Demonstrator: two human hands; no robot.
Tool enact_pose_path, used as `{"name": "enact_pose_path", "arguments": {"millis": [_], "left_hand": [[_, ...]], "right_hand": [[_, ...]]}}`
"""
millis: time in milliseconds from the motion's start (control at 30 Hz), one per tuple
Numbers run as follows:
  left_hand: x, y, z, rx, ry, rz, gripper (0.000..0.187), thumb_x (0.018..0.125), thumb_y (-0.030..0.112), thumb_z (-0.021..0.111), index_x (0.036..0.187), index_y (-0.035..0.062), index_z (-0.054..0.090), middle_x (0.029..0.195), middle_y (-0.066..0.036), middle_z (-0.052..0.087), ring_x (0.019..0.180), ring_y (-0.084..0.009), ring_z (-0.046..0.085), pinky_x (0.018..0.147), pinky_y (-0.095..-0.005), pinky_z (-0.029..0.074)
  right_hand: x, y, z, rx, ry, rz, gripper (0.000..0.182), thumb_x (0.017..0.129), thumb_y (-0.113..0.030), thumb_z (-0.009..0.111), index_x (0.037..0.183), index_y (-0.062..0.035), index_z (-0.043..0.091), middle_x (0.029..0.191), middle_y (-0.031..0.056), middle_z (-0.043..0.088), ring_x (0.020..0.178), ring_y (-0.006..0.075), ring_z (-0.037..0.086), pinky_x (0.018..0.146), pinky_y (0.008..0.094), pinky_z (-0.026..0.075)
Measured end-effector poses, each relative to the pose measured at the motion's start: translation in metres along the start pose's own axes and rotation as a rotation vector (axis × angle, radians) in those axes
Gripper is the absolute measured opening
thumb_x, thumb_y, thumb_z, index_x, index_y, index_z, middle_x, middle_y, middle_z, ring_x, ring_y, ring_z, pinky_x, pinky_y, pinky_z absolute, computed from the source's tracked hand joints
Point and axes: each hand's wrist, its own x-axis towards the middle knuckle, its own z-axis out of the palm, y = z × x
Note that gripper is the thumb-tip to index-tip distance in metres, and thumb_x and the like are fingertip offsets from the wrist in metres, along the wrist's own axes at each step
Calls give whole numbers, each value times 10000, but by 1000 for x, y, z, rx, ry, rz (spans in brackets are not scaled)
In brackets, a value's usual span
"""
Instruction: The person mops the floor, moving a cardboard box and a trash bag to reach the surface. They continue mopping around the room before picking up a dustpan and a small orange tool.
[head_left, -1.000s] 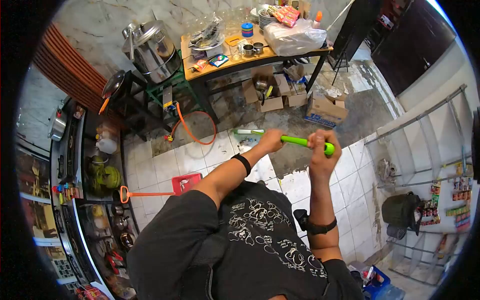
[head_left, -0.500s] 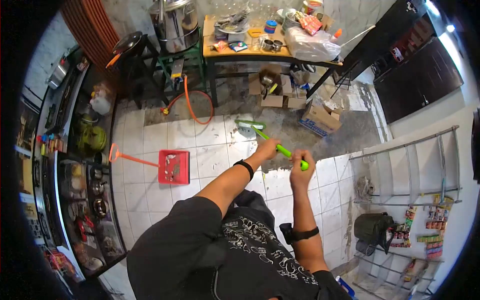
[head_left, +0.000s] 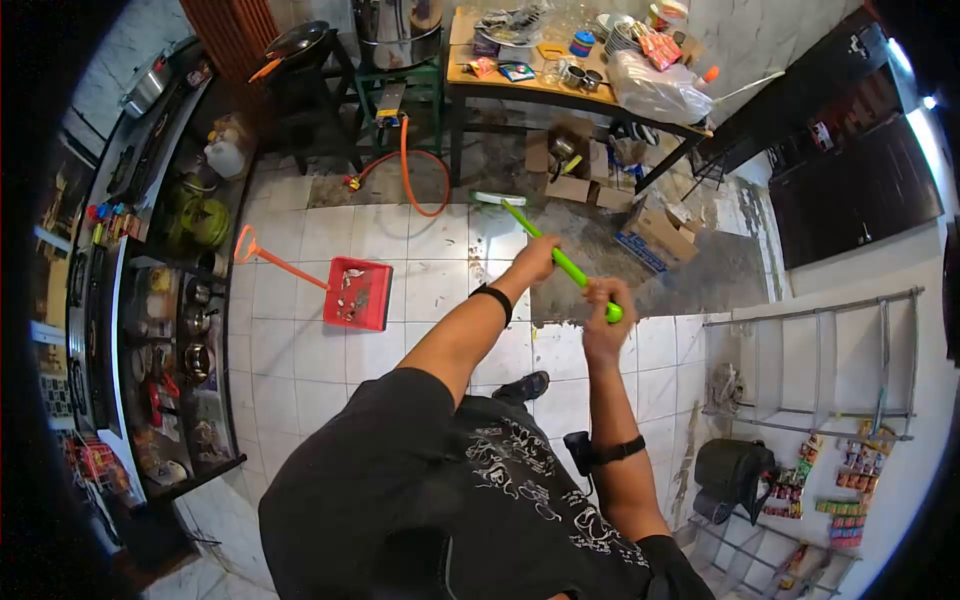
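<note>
A broom with a bright green handle (head_left: pixel 568 265) slants away from me. Its pale head (head_left: pixel 498 199) rests at the border of white tiles and bare grey floor. My left hand (head_left: pixel 535 258) is closed around the handle lower down. Near the handle's top end, my right hand (head_left: pixel 607 318) is wrapped around it, slightly blurred. Left of the broom, a red dustpan (head_left: pixel 376 310) lies on the tiles, its orange handle (head_left: pixel 290 270) pointing left. Scraps and dirt (head_left: pixel 352 292) are inside the pan.
Ahead is a cluttered wooden table (head_left: pixel 560 95) with open cardboard boxes (head_left: pixel 655 235) below and beside it. An orange hose (head_left: pixel 408 165) curls on the floor. Shelves with pots (head_left: pixel 198 360) line the left; a metal rack (head_left: pixel 820 360) stands right. My shod foot (head_left: pixel 523 388) shows below.
The broom head has moved away from me and a little left relative to the floor. My view has shifted, and one foot now shows. Both hands keep hold of the handle.
</note>
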Motion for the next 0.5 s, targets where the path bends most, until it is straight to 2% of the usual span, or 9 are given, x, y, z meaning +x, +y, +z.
{"name": "enact_pose_path", "arguments": {"millis": [33, 100, 167, 200, 233, 267, 333, 367, 500], "left_hand": [[-3, -10, -4, 82, -92, -103, 150, 753, 96, 604, 903, 98, 610, 909, -195, 596, 908, -383, 572, 746, -452, 474], [-28, -9, -9, 253, -18, -196, 159, 762, 137, 601, 916, 100, 611, 912, -190, 611, 892, -382, 587, 738, -456, 485], [-40, -36, 8, 202, -124, -203, 166, 785, 159, 580, 936, 100, 614, 935, -190, 619, 892, -381, 589, 756, -460, 485], [-51, -28, 3, 82, -144, -177, 142, 768, 125, 628, 886, 59, 587, 866, -199, 613, 853, -377, 591, 711, -431, 469], [-58, -28, 3, 37, -164, -150, 167, 794, 135, 572, 951, 104, 617, 935, -196, 624, 898, -378, 589, 753, -466, 478], [-63, -28, 3, 0, -190, -182, 134, 787, 130, 604, 913, 84, 596, 890, -197, 619, 866, -375, 588, 724, -444, 468], [-78, -7, -6, -42, -218, -224, 127, 781, 125, 636, 875, 64, 576, 846, -197, 614, 835, -371, 588, 694, -421, 457], [-83, -4, -5, -53, -196, -169, 126, 783, 123, 635, 875, 66, 572, 844, -192, 611, 837, -371, 584, 699, -425, 453], [-96, 28, -24, -115, -91, -82, 143, 762, 117, 642, 862, 65, 554, 828, -168, 595, 830, -376, 566, 692, -452, 433]], "right_hand": [[-7, 13, 4, -78, -59, 49, 174, 918, -111, 532, 771, -18, 539, 719, 28, 558, 672, 84, 486, 611, 231, 393], [-16, 34, 11, -80, -185, 61, 187, 919, -118, 527, 765, -13, 534, 698, 22, 556, 645, 75, 477, 601, 228, 390], [-19, 33, 4, -77, -207, 100, 190, 925, -100, 508, 759, -10, 518, 708, 44, 557, 686, 100, 516, 647, 243, 423], [-16, 25, -3, -51, -178, 118, 201, 931, -109, 500, 756, -11, 515, 698, 45, 553, 678, 102, 509, 644, 243, 417], [-10, 11, -5, -23, -151, 135, 212, 937, -117, 492, 753, -12, 513, 687, 46, 549, 669, 105, 503, 640, 243, 412], [-4, -6, -8, 59, -104, 161, 242, 921, -116, 528, 702, -21, 489, 648, 23, 529, 610, 80, 485, 563, 227, 391], [7, -35, -19, 149, -112, 186, 261, 925, -101, 515, 679, -34, 461, 643, 27, 524, 591, 77, 462, 551, 228, 380], [11, -48, -23, 181, -109, 189, 267, 925, -97, 516, 673, -38, 452, 640, 28, 519, 583, 78, 453, 543, 231, 375], [23, -89, -20, 334, -115, 51, 243, 938, -51, 464, 702, -28, 413, 596, 26, 416, 564, 108, 408, 557, 268, 369]]}}
